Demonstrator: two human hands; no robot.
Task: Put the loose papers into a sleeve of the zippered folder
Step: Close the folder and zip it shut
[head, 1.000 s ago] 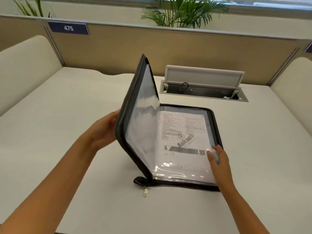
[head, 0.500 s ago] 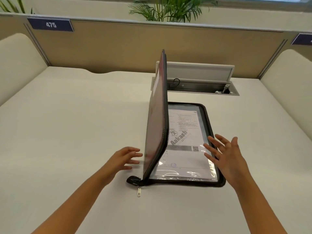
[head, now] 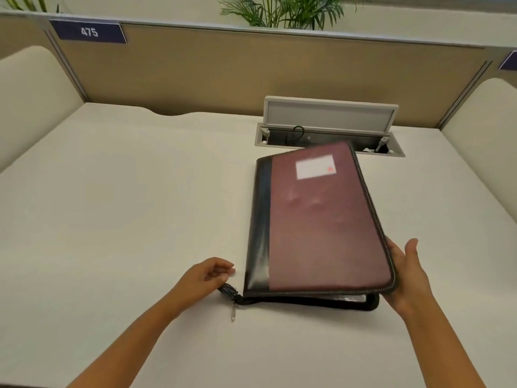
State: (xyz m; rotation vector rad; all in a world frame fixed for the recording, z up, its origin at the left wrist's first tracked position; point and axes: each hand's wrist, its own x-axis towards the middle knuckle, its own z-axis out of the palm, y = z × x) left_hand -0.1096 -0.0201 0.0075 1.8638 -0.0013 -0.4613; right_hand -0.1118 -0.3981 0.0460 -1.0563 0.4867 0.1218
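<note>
Folder (head: pixel 321 219) lies on the bench (head: pixel 126 205), maroon cover nearly down, a gap left at the near right corner; edge of the papers (head: pixel 351 298) shows in the gap. My right hand (head: pixel 408 278) cups that corner, fingers (head: pixel 411 249) spread open against the zipper edge. My left hand (head: pixel 204 278) rests loosely curled beside the spine, holding nothing, just above the zipper pull (head: pixel 232 313).

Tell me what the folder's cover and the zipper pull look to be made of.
Folder cover: maroon, matte, probably woven fabric or textured vinyl; motion blur leaves it open. Its spine strip is black and glossy, likely faux leather, with streaky highlights. Zipper pull: small, silvery, apparently metal.
</note>
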